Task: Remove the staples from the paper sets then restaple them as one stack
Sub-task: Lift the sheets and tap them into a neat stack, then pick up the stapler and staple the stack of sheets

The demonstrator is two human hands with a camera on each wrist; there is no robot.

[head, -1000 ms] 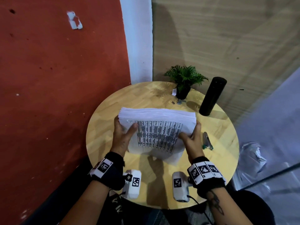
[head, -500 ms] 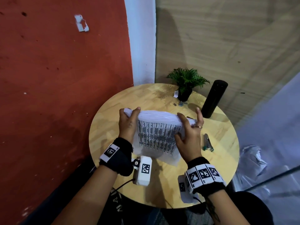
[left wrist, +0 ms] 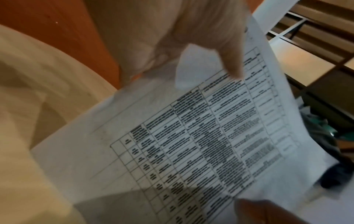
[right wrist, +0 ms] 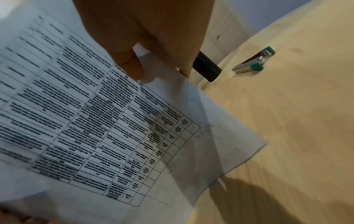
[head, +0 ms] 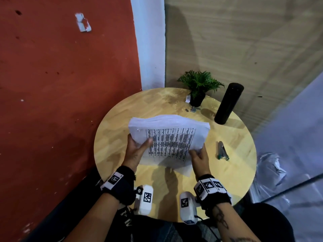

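Observation:
A thick stack of white paper (head: 170, 137) with a printed table on its top sheet is held upright above the round wooden table (head: 122, 133). My left hand (head: 138, 147) grips its left side, thumb on the printed face (left wrist: 231, 63). My right hand (head: 198, 154) grips the lower right side, thumb on the face (right wrist: 132, 66). The stack's top edge bulges unevenly, and one sheet's corner sticks out at the bottom (head: 185, 169). A metal stapler with green ends (head: 222, 151) lies on the table right of my right hand, also in the right wrist view (right wrist: 252, 63).
A small potted plant (head: 198, 89) and a tall black cylindrical bottle (head: 228, 105) stand at the table's far side, with small grey bits (head: 192, 110) by the pot. A red wall is on the left, a wood-panel wall behind. Crumpled plastic (head: 272, 165) lies right of the table.
Half a second ago my fingers were pressed over the stack's top edge with it lower down; now both hands hold its sides lower and the stack stands higher.

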